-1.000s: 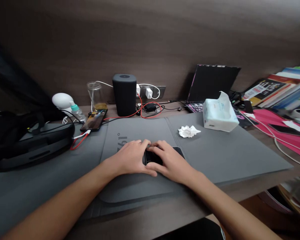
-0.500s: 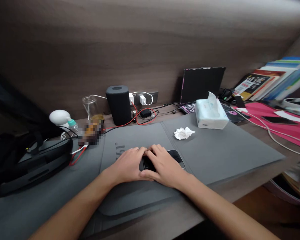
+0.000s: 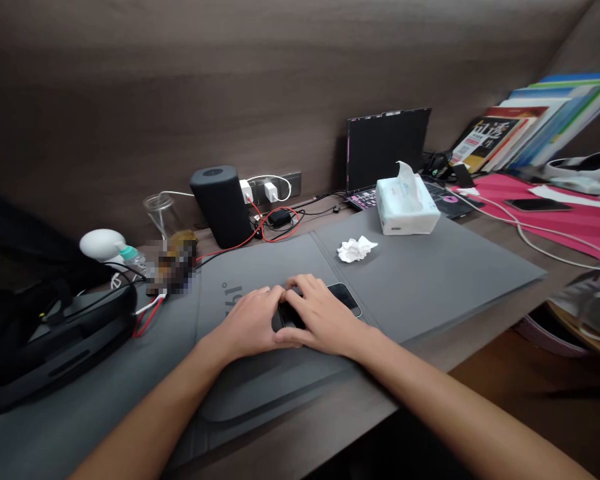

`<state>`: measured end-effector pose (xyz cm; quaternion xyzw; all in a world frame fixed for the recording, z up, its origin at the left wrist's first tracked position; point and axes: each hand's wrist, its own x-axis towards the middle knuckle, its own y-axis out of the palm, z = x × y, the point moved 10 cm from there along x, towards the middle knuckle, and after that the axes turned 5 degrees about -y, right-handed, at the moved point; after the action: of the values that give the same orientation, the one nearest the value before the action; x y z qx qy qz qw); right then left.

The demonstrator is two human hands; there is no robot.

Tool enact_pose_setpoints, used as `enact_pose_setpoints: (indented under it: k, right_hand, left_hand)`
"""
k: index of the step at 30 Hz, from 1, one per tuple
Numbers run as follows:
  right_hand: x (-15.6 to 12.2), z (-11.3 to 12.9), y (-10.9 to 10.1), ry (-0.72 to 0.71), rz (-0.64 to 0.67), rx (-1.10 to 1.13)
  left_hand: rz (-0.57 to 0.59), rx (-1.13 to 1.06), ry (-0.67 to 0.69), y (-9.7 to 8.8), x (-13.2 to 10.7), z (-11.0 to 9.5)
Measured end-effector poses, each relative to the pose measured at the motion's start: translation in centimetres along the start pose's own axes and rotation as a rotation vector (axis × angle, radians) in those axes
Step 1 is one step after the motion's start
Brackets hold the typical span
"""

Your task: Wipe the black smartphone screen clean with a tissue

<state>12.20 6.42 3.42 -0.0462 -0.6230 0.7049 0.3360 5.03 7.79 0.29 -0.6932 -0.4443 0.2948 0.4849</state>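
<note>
Centrally, flat on the grey desk mat (image 3: 430,280), a black phone (image 3: 349,299), mostly covered, only its right end showing. Over its left part, left hand (image 3: 250,321), fingers bent and pressed close together, tips meeting those of right hand (image 3: 325,319), likewise curled narrow across the phone's top. Touching it for certain; gripping or merely resting, cannot tell. Just beyond, apart from both hands, crumpled tissue (image 3: 357,249); farther back along the wall, tissue pack (image 3: 407,205), dark speaker (image 3: 223,205), open laptop (image 3: 387,148).
</note>
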Motion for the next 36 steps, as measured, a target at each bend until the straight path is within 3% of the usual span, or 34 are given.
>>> enact_pose_setpoints:
  k: [6, 9, 13, 16, 19, 21, 24, 29, 32, 36]
  right_hand:
    - [-0.1, 0.0, -1.2, -0.029, -0.062, 0.072]
    - [-1.4, -0.7, -3.2, -0.014, -0.167, 0.122]
    - [-4.7, -3.3, -6.3, 0.116, -0.307, 0.163]
    - [-6.8, -5.6, -8.5, 0.202, -0.387, 0.131]
    - [-7.1, -8.0, -10.0, 0.262, -0.395, 0.021]
    - [-6.6, -9.8, -10.0, 0.299, -0.351, -0.063]
    - [-5.6, -12.4, -8.3, 0.306, -0.224, -0.159]
    - [-4.8, -14.7, -5.3, 0.271, -0.113, -0.172]
    - [-4.9, -14.3, -5.7, 0.268, -0.104, -0.158]
    - [-5.6, -10.6, -7.3, 0.244, -0.101, -0.108]
  left_hand:
    - [-0.012, 0.030, -0.009, -0.4, -0.1, -0.3]
    - [-0.028, 0.051, -0.024, -1.0, -0.2, -0.6]
    - [-0.064, 0.007, -0.033, -1.7, -0.2, -0.6]
    - [-0.173, -0.035, -0.042, -2.5, 0.0, 0.3]
    - [-0.315, -0.063, -0.158, -3.3, 0.1, 2.7]
    - [-0.381, -0.080, -0.235, -3.7, -0.1, 4.1]
    - [-0.443, -0.097, -0.278, -4.3, -0.4, 4.9]
    - [-0.368, -0.132, -0.144, -3.8, 0.0, 2.8]
    - [-0.285, -0.145, -0.052, -3.0, 0.2, 1.4]
    - [-0.262, -0.134, -0.071, -3.0, 0.0, 1.3]
